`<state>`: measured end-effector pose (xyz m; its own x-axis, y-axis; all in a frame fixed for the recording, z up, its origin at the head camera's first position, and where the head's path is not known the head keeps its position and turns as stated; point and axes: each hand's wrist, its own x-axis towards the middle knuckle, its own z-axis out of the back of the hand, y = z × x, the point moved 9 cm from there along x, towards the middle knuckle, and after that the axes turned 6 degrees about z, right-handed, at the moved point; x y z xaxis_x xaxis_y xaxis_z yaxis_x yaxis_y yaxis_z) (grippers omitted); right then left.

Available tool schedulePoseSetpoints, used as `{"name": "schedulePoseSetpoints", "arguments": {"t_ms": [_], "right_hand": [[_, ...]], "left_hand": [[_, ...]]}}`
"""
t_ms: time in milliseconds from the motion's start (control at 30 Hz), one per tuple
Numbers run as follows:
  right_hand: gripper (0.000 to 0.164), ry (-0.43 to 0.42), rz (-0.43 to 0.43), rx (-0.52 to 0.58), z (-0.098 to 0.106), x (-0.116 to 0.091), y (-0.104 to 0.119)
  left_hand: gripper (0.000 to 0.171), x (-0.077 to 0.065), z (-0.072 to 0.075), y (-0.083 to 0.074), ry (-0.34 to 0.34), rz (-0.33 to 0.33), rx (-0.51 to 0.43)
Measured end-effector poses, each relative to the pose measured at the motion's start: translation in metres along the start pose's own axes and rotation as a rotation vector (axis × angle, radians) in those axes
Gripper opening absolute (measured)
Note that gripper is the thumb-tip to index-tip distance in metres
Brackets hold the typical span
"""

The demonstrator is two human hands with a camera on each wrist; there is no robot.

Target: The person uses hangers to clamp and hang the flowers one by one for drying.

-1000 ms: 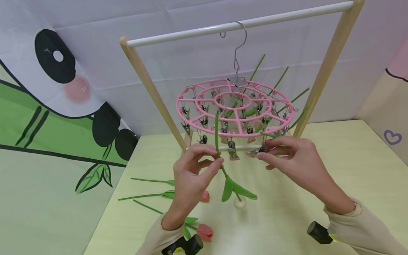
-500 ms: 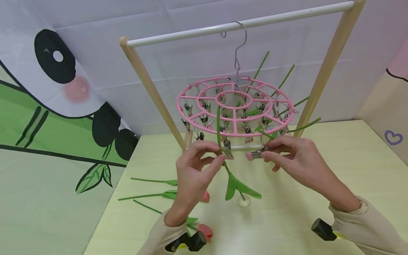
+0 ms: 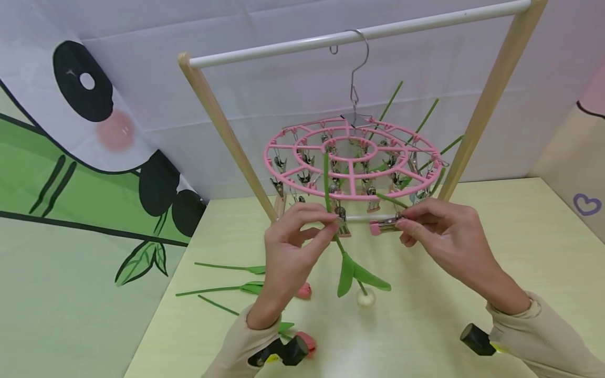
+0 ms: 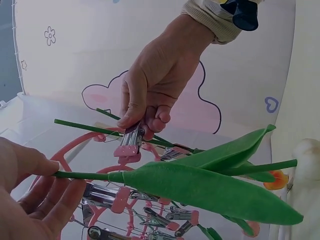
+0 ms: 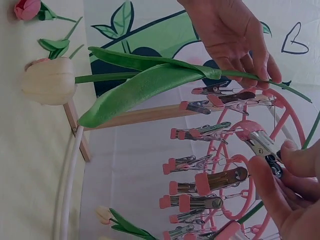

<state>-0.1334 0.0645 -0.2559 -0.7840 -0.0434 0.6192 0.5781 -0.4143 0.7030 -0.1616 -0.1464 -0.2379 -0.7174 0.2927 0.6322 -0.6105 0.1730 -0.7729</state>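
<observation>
one hand, the left hand (image 3: 295, 252), sits near the middle of the frame, wrist low, thumb and fingertips pinching a white tulip (image 3: 347, 272) by its stem; the bloom hangs downward at lower center. right of center, the right hand (image 3: 446, 236) angles up and inward from the lower right, gripping a pink-tipped clip (image 3: 384, 226), tip facing left, below the pink hanger (image 3: 352, 184).

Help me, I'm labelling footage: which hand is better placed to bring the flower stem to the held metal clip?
Likely the left hand: it pinches the stem of the white tulip, while the right hand is occupied holding the metal clip.
</observation>
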Motion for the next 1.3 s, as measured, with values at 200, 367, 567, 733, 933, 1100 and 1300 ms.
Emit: {"name": "schedulePoseSetpoints", "arguments": {"t_ms": [200, 367, 567, 733, 933, 1100, 1300], "right_hand": [[0.015, -0.040, 0.070, 0.056, 0.003, -0.002, 0.004], [0.014, -0.036, 0.083, 0.067, 0.003, 0.000, 0.004], [0.012, -0.018, 0.066, 0.093, 0.000, 0.000, 0.002], [0.011, -0.013, 0.081, 0.140, -0.001, 0.000, 0.003], [0.011, 0.003, 0.117, 0.173, -0.004, 0.000, 0.003], [0.010, 0.013, 0.133, 0.159, -0.005, 0.000, 0.003], [0.017, 0.037, 0.177, 0.130, -0.006, 0.000, 0.005]], "left_hand": [[0.010, 0.001, -0.004, 0.000, -0.010, 0.009, 0.031], [0.011, 0.004, -0.007, -0.004, -0.016, -0.002, 0.064], [0.012, 0.008, -0.014, -0.005, -0.012, -0.007, 0.059], [0.012, 0.009, -0.021, -0.005, -0.006, -0.019, 0.081], [0.011, 0.010, -0.023, -0.006, -0.027, -0.044, 0.099], [0.010, 0.010, -0.027, -0.006, -0.026, -0.055, 0.099], [0.010, 0.009, -0.032, -0.008, -0.035, -0.084, 0.114]]}}
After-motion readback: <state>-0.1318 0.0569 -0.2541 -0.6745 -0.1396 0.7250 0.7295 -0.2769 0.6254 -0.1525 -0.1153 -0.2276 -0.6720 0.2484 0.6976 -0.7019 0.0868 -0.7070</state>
